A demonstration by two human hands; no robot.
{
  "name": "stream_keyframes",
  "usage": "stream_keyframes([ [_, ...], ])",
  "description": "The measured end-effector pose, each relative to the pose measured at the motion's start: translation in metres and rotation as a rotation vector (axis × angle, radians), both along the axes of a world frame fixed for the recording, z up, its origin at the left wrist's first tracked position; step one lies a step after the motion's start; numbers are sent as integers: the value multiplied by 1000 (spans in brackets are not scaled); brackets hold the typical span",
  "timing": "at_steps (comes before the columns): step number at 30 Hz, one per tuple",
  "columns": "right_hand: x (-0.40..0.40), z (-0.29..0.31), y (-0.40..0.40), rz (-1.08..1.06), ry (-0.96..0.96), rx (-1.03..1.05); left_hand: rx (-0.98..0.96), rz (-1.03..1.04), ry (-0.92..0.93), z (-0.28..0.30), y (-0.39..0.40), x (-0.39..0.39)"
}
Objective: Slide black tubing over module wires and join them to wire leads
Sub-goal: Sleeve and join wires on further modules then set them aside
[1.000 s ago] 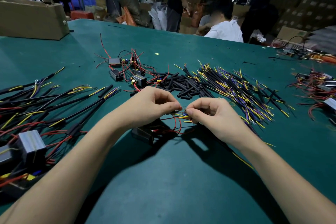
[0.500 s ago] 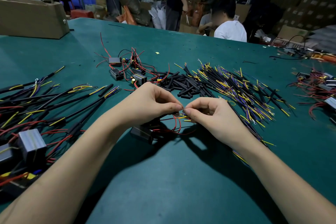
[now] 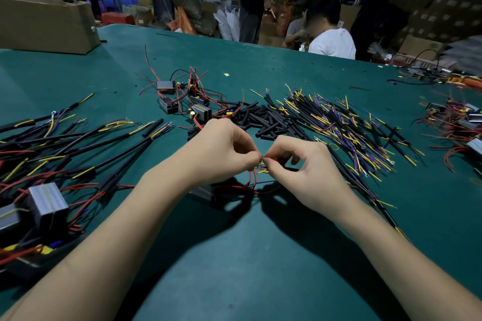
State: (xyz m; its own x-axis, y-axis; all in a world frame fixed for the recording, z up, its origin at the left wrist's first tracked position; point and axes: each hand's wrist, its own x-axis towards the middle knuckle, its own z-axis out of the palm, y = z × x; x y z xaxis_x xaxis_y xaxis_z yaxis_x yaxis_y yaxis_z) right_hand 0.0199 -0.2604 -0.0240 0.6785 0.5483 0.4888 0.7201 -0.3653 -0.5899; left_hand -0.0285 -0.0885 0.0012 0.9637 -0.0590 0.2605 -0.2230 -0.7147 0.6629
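Here, left hand [image 3: 221, 148] and right hand [image 3: 300, 164] fingers pinched on red module wires [image 3: 251, 180]; fingertips together.

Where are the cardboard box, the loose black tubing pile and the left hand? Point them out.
cardboard box [image 3: 47, 26], head view, front face.
black tubing pile [image 3: 266, 118], head view, middle of heap.
left hand [image 3: 221, 148], head view, back of hand.

Fingertips of left hand [image 3: 221, 148] and right hand [image 3: 305, 164] are covering the wire joint at frame centre; too small to tell whether it's joined. Left wrist is hiding most of the module [image 3: 206, 194]. Finished assemblies [image 3: 39, 164] are running off the left edge.
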Motion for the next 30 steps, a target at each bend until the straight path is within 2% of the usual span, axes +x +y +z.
stream_keyframes([
  [2,-1,2,0,-16,-153,-119,-9,-6,32,-1,0,1],
  [4,-3,2,0,-47,-393,-237,-34,-13,76,-2,1,2],
  [7,-5,3,1,-92,-699,-314,-76,-20,154,-2,1,3],
  [10,-4,2,0,-51,-887,-371,-141,-35,237,-1,0,4],
  [12,-2,1,0,-37,-917,-378,-170,-39,313,-2,1,5],
  [15,-1,-3,1,-47,-687,-281,-178,-52,347,-4,4,6],
  [19,4,-4,-3,2,-233,-97,-69,-88,117,-4,5,6],
  [24,3,-5,-1,42,-12,29,151,-98,9,-1,1,2],
  [28,8,-4,-3,97,301,109,313,-57,-84,0,-3,-1],
  [30,9,-3,-4,110,390,134,378,-45,-176,0,-4,-2],
])
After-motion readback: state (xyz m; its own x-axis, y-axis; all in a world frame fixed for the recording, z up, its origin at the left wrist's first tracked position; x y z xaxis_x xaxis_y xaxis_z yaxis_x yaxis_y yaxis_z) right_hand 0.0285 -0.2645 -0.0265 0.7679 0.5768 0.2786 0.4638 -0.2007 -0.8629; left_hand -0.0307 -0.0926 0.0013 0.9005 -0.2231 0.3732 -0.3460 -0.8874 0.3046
